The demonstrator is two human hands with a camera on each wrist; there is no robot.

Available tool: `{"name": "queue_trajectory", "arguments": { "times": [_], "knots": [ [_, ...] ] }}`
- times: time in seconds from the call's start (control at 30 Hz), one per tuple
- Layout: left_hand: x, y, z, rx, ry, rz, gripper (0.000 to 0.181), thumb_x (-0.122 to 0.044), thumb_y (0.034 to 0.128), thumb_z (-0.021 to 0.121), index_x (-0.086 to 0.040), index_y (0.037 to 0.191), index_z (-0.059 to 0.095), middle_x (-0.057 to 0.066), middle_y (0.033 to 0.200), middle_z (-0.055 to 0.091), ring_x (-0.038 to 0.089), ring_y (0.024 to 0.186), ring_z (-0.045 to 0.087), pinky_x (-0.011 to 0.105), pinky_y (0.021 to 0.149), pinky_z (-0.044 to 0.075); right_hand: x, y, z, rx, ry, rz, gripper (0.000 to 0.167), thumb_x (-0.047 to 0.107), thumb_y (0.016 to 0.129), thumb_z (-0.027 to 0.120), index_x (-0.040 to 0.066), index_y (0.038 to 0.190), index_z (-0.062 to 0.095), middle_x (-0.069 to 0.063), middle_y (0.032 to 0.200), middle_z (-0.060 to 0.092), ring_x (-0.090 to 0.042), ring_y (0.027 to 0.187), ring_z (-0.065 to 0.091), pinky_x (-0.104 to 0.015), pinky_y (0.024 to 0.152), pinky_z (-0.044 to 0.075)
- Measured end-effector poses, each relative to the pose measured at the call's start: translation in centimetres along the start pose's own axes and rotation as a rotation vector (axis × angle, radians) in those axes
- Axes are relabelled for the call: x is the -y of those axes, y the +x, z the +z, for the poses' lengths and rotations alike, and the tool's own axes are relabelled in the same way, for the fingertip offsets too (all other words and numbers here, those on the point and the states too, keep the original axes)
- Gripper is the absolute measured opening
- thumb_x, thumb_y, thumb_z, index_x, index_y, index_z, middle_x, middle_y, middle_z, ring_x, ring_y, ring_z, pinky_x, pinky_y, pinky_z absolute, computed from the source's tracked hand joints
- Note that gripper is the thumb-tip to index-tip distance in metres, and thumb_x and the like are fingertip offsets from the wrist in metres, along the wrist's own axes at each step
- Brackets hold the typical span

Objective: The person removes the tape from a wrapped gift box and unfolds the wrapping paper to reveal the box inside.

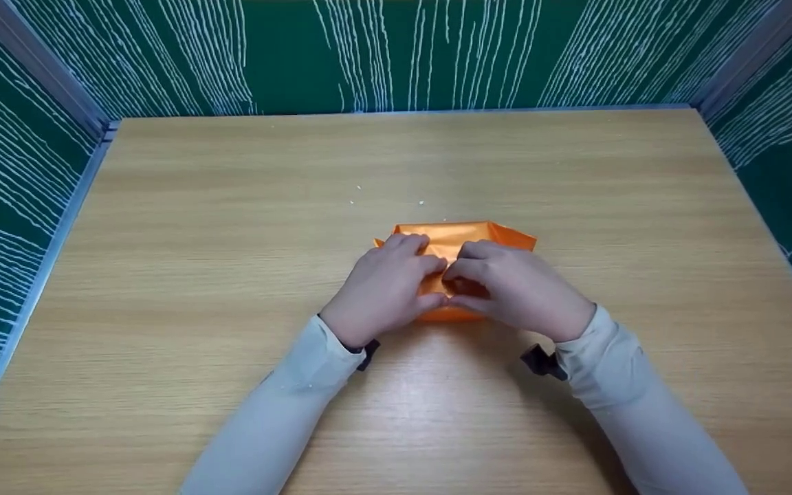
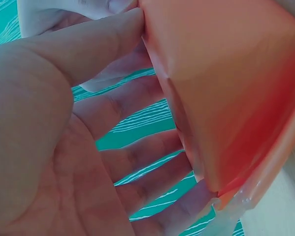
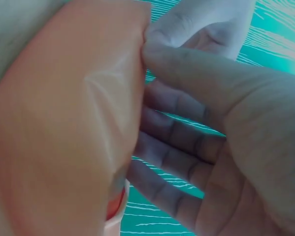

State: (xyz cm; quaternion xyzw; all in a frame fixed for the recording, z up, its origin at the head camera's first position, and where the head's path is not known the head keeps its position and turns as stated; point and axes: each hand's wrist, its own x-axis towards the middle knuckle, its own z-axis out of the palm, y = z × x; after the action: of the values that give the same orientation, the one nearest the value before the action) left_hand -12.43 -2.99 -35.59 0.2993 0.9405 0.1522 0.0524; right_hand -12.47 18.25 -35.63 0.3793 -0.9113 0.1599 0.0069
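Observation:
A parcel in glossy orange wrapping paper (image 1: 452,237) lies on the table in front of me, its paper jutting out at both ends. My left hand (image 1: 389,282) grips it from the left, thumb at the near top edge and fingers reaching over the top. From the right, my right hand (image 1: 513,285) holds the same edge with bent fingers. Both thumb tips meet near the middle. In the left wrist view, a folded end of the orange paper (image 2: 236,98) gapes at the side, with a clear strip like tape (image 2: 233,211) at its corner. The fingers cover much of the top.
The wooden table (image 1: 231,206) spreads around the parcel. Tiny white scraps (image 1: 421,203) lie beyond it. Green panels with white streaks (image 1: 286,55) stand along the back and both sides.

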Motion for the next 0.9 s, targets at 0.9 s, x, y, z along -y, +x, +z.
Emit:
{"name": "queue_trajectory", "arguments": {
  "times": [0.9],
  "knots": [
    [0.28,-0.08,-0.10,0.011,-0.023,0.016,0.044,-0.044,0.0965,0.071,-0.015,0.130,0.071,0.012,0.144,0.056,0.029,0.133,0.049,0.046,0.100,0.052,-0.38,-0.08,0.43,-0.041,0.024,-0.060,0.009,0.017,0.091,0.081,0.012,0.096,0.075,-0.001,0.093,0.062,-0.018,0.086,0.056,-0.031,0.072,0.050]
  ]
}}
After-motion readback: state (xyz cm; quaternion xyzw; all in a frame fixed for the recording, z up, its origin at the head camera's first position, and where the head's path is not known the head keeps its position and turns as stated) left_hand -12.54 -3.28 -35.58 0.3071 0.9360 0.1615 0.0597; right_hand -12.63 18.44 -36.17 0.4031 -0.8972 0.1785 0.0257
